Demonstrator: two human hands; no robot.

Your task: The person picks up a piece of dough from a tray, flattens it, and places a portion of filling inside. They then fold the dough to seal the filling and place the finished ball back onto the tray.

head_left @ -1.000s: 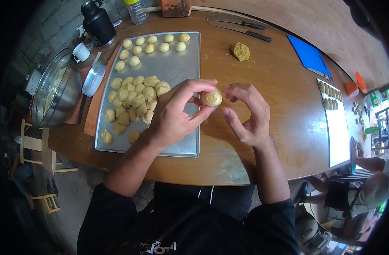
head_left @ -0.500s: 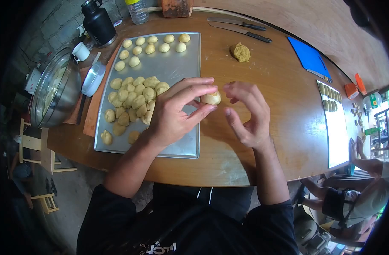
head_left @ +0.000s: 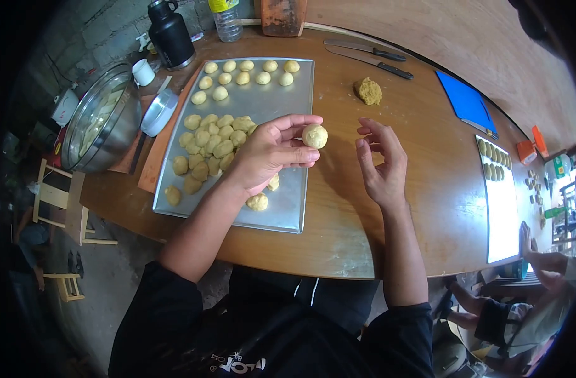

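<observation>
Between the thumb and fingers of my left hand is a pale, round dough ball, held above the right edge of a metal tray. My right hand is apart from the ball, over the wooden table, its fingers curled loosely with a gap to the thumb and nothing in it. Smooth round balls stand in rows at the tray's far end. Rougher dough pieces lie heaped in its middle, partly hidden by my left hand. A yellow-brown lump rests on the table beyond my hands.
Two knives and a blue board lie at the back. On the right, a white tray holds small shaped pieces. A glass bowl, pot and black flask stand left. A person is at the far right.
The view has shifted, so the tray appears farther right. My left hand has turned and shows more of the ball. My right hand's fingers have drawn together and sit farther from the ball.
</observation>
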